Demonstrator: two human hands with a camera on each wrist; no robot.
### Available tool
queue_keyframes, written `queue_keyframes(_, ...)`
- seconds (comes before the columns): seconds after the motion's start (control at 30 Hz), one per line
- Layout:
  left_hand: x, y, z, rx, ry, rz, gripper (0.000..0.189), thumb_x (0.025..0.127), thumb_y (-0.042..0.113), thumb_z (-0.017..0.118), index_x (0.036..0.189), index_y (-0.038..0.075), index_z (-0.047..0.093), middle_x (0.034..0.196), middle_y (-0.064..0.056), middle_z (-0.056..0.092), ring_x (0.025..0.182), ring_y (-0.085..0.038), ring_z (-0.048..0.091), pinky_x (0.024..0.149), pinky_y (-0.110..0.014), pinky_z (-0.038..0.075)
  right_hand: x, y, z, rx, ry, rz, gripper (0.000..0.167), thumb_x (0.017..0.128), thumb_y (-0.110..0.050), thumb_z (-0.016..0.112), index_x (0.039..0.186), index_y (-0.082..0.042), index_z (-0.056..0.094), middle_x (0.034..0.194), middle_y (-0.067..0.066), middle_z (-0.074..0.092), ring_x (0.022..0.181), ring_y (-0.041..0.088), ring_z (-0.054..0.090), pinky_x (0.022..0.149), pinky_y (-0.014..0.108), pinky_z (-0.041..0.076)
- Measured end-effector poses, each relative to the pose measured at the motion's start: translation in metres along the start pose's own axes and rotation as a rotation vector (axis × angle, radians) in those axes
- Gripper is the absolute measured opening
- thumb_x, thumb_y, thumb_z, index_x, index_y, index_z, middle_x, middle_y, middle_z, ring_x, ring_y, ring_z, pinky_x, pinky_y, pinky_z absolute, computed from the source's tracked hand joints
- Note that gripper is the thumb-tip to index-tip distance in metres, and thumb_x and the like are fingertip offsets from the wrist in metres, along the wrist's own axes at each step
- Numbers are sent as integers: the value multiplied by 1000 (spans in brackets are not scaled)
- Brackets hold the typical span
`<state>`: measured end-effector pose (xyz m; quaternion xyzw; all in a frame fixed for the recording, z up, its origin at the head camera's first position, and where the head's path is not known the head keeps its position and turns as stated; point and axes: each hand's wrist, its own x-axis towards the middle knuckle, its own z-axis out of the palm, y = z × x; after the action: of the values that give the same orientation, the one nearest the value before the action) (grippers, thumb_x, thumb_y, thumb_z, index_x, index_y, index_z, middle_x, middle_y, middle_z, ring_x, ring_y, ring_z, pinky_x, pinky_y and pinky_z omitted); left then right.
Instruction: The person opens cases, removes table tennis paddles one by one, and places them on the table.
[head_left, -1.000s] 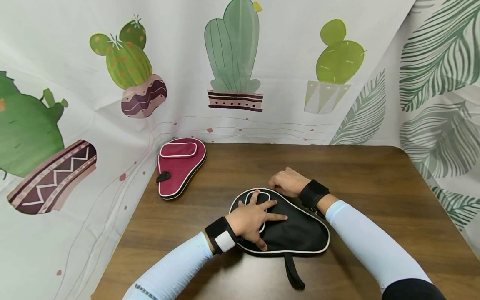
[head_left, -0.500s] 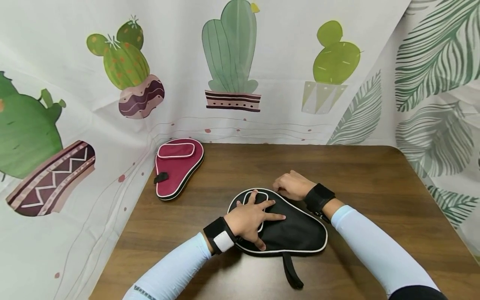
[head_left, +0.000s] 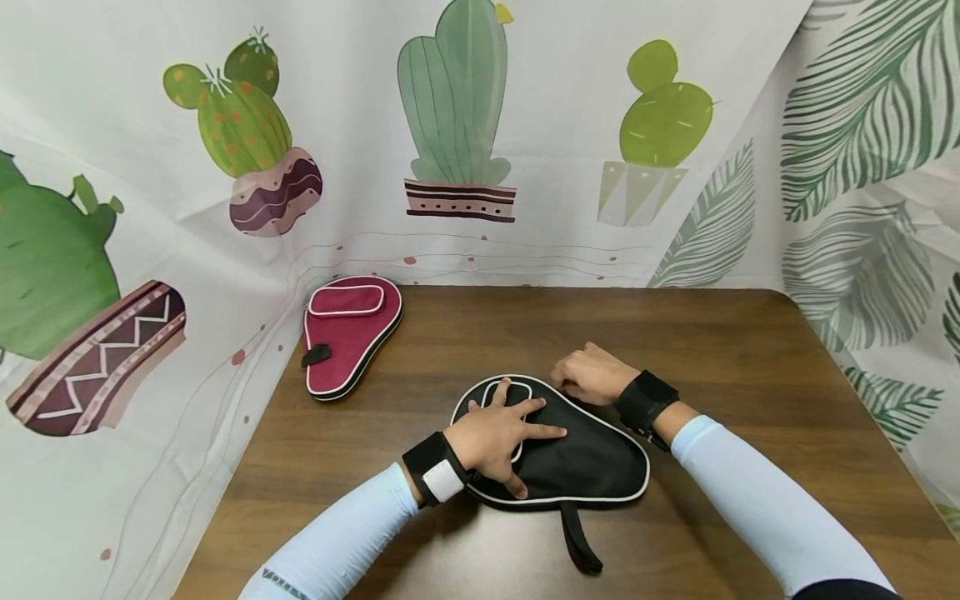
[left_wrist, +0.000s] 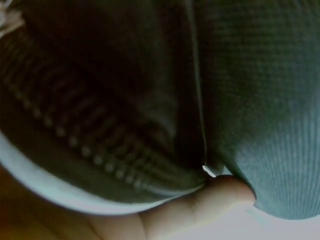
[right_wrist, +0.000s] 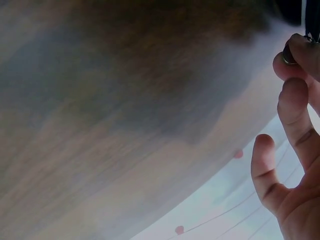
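A black table tennis paddle case [head_left: 592,458] with white piping lies on the wooden table, its rounded end to the left and a black strap hanging off the near side. My left hand [head_left: 491,437] rests on the rounded end, fingers spread over the pocket outline. At the far edge of the case, my right hand [head_left: 596,374] has its fingers curled. In the right wrist view, thumb and index finger pinch a small dark zipper pull [right_wrist: 288,55] beside the case. Zipper teeth [left_wrist: 100,159] run along the case's side in the left wrist view.
A dark red paddle case [head_left: 345,350] with white piping and a black tab lies at the table's left back edge. Behind the wooden table [head_left: 712,350] hangs a white cloth [head_left: 360,192] printed with cacti and leaves.
My right hand has slid a little to the right along the far edge of the black case. My left hand stays in place on it. The head view has shifted slightly.
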<state>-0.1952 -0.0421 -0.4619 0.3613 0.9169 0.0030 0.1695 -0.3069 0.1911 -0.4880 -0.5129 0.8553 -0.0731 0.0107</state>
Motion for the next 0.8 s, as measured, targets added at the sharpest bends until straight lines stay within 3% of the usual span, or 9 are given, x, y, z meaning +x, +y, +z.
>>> queue_keyframes(0.23, 0, 1, 0, 0, 0, -9, 100, 68, 67, 85, 152, 60, 31, 169, 5, 23, 149, -59, 6, 87, -79, 43, -7, -4, -3, 23, -10, 11, 29, 88, -8, 75, 75, -28, 59, 75, -15, 56, 63, 4, 50, 62, 32, 32)
queue_keyframes(0.6, 0, 1, -1, 9, 6, 3, 101, 68, 67, 85, 153, 58, 33, 168, 3, 25, 148, -61, 8, 84, -79, 44, -20, -4, 1, 32, 51, -65, 29, 87, -4, 74, 75, -24, 58, 75, -11, 54, 61, 3, 49, 53, 26, 34)
queue_keyframes(0.8, 0, 0, -1, 2, 4, 0, 101, 67, 68, 85, 153, 59, 33, 168, 4, 24, 149, -60, 7, 86, -79, 43, -28, -6, 0, 44, 51, -54, 29, 86, -3, 75, 74, -23, 58, 75, -11, 53, 63, 3, 49, 53, 23, 35)
